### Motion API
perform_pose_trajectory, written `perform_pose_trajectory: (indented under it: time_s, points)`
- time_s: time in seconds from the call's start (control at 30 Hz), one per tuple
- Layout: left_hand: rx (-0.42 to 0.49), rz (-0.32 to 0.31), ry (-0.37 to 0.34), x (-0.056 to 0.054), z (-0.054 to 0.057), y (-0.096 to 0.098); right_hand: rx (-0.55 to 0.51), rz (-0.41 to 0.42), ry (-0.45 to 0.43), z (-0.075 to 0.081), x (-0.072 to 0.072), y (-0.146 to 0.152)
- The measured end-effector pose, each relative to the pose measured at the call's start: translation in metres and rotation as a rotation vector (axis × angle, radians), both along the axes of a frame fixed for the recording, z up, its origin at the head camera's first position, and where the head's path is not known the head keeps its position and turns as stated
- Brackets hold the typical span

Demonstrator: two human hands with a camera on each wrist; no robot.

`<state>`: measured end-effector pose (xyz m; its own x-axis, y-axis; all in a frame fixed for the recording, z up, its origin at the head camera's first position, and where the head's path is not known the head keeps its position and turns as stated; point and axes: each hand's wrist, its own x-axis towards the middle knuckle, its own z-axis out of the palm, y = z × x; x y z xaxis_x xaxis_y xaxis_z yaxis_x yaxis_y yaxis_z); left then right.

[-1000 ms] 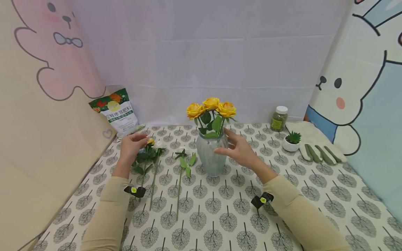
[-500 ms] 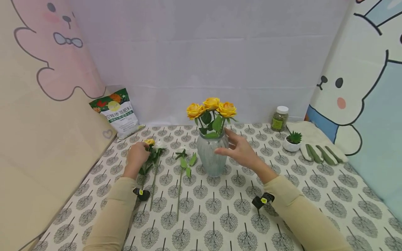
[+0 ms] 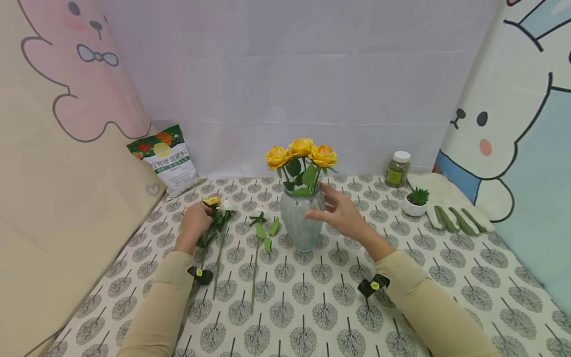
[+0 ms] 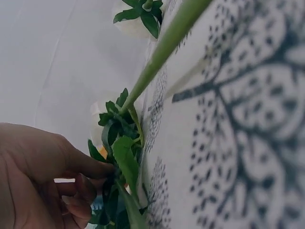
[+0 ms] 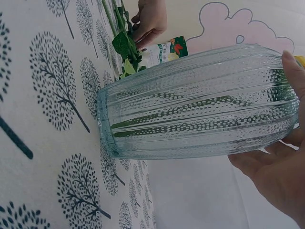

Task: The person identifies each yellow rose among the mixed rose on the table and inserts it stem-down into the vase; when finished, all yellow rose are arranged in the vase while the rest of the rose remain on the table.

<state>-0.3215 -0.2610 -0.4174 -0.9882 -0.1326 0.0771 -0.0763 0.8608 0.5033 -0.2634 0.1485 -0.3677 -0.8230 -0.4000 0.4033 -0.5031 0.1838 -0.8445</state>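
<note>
On the left of the head view, my left hand (image 3: 195, 220) reaches down to flowers lying on the cloth. Its fingertips pinch a yellow rose (image 3: 212, 201) just under the bloom, among dark leaves (image 4: 125, 160). Beside it lies a white rose (image 3: 228, 206) with a long stem, and farther right another long-stemmed flower (image 3: 260, 230) with light green leaves. My right hand (image 3: 341, 213) grips the upper right side of a ribbed glass vase (image 3: 302, 223), thumb in front and fingers behind. Three yellow roses (image 3: 301, 147) stand in the upright vase, their stems visible through the glass.
A fertilizer bag (image 3: 171, 163) leans at the back left. At the back right are a white-lidded jar (image 3: 397, 169), a small potted succulent (image 3: 415, 202) and white-and-green gloves (image 3: 457, 213). A tree-patterned cloth (image 3: 303, 317) covers the table; a white curtain hangs behind.
My left hand has come down and a little to the right, from above the flowers to the yellow rose, which it now pinches. My right hand stays on the vase.
</note>
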Motion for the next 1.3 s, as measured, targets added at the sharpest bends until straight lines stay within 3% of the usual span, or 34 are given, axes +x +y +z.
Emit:
perform_pose_trajectory:
  time_s: [0.17, 0.37, 0.53, 0.9, 1.0, 1.3]
  points:
    - [-0.022, 0.042, 0.08, 0.005, 0.01, 0.001, -0.004, -0.001, -0.002, -0.001, 0.0, 0.0]
    - [-0.002, 0.118, 0.144, 0.01, 0.033, 0.003, -0.006, 0.002, 0.0, -0.001, -0.001, 0.0]
    - [0.08, 0.096, 0.203, 0.017, 0.052, 0.001, -0.005, 0.0, 0.002, -0.001, -0.001, 0.0]
    - [0.671, -0.049, 0.146, 0.038, 0.096, 0.001, 0.018, -0.025, -0.02, 0.0, 0.0, 0.0]
    - [0.815, -0.081, 0.151, 0.042, 0.104, 0.001, 0.034, -0.033, -0.025, 0.009, 0.008, -0.001]
    - [1.241, -0.218, 0.175, 0.061, 0.123, 0.006, 0.003, 0.0, 0.007, -0.001, 0.0, 0.001]
